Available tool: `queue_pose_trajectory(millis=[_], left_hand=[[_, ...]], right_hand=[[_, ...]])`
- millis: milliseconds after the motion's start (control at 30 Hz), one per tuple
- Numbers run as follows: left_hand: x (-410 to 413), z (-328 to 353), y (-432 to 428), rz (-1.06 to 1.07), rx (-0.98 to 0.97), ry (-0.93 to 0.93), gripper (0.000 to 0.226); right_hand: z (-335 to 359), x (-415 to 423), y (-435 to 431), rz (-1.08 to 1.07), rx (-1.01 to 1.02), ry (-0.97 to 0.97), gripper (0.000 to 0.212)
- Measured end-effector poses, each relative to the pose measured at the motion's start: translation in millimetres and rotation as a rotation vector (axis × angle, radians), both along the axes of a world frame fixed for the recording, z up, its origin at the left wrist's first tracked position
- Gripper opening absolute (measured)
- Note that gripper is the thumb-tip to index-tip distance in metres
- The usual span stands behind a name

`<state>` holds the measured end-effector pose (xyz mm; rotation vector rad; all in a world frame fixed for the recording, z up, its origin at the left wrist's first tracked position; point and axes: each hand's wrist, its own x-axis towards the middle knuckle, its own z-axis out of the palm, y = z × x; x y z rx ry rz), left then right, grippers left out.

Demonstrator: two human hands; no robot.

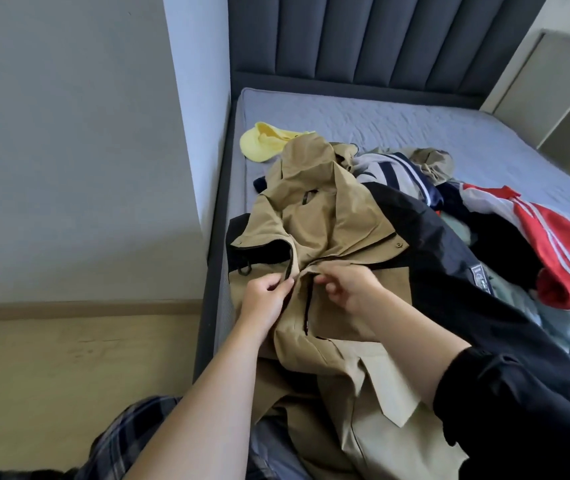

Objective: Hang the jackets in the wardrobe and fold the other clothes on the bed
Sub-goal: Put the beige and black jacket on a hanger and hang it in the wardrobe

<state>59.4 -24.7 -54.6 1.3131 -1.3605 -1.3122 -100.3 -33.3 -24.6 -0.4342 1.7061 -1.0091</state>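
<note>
Our black sleeve and bare forearm reach to a tan-and-black hooded shell jacket along the left edge of the grey quilted bed.

We have the jacket lying front up, its long axis running from the hem by us to the hood toward the padded dark headboard. The dark zip line follows that axis and sits directly between our hands, both equally near. Our left hand pinches the left front edge with curled fingers and our right hand pinches the opposite flap; whether either holds the slider we cannot tell. The cloth looks crisp, smooth and thin, creasing sharply. A soft yellow cap lies beyond the hood near the same edge. A slick red garment with white stripes tops the heap toward the right edge.
</note>
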Motion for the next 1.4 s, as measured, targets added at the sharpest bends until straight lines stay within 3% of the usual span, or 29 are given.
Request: queue_pose_trajectory(millis=[67,133,167,233,333,367,433,533,633,667,733,833,933,1033,1100,1200,1300,1400], left_hand=[[2.5,6.3,1.3,-0.040,0.001,0.041,0.015],[2.0,9.6,2.9,-0.120,0.027,0.059,0.025],[0.6,12.5,5.2,-0.176,0.054,0.072,0.031],[-2.6,16.9,10.8,-0.280,0.144,0.141,0.040],[-2.6,14.8,13.6,-0.423,0.244,0.244,0.050],[-0.5,13.6,13.0,-0.460,0.272,0.269,0.052],[3.9,11.9,10.2,-0.487,0.332,0.311,0.054],[8.0,8.2,7.7,-0.237,0.376,0.296,0.044],[17.4,-2.5,1.8,0.329,0.254,-0.047,0.036],[23.5,-8.7,-2.4,0.436,0.207,-0.147,0.038],[31.8,-18.9,-14.3,0.502,0.264,-0.133,0.042],[28.2,-32.0,-27.0,0.429,0.459,-0.007,0.039],[27.4,-37.7,-38.6,0.353,0.538,0.040,0.034],[28.1,-31.7,-48.4,0.215,0.612,0.222,0.034],[23.4,-22.5,-51.2,0.085,0.531,0.186,0.021],[9.6,-8.0,-46.0,-0.034,0.303,0.141,0.013],[-0.2,6.5,-33.4,-0.119,0.023,0.024,0.026],[-7.6,15.0,-22.0,-0.168,-0.272,-0.198,0.028]], right_hand=[[15.8,-14.5,-9.8,-0.106,0.003,0.073,0.029],[31.7,-27.4,-14.1,-0.252,-0.056,0.164,0.024],[36.4,-30.2,-14.6,-0.336,-0.131,0.256,0.014],[40.2,-28.1,-13.2,-0.431,-0.330,0.529,0.031],[46.8,-7.7,-16.7,-0.092,-0.621,0.929,0.032],[46.0,1.5,-21.1,0.108,-0.604,0.966,0.034],[39.3,12.4,-33.7,0.490,-0.359,0.997,0.043],[21.8,14.7,-47.6,0.767,-0.098,1.292,0.033],[8.0,-4.0,-48.2,0.660,-0.057,1.508,0.028],[1.7,-10.5,-47.1,0.644,-0.038,1.532,0.025],[-13.1,-19.7,-39.5,0.650,0.001,1.570,0.018],[-37.9,-29.7,-24.4,0.542,-0.061,1.544,0.014],[-54.9,-40.1,-12.2,0.428,-0.161,1.366,0.003],[-57.1,-50.5,-9.4,0.407,-0.162,1.217,0.022],[-57.3,-54.1,-8.6,0.412,-0.176,1.192,0.024],[-57.7,-59.2,-9.5,0.445,-0.170,1.123,0.002],[-38.2,-63.0,-10.6,0.425,-0.164,0.922,0.027],[8.6,-54.3,-8.5,0.085,-0.455,0.570,0.038]])
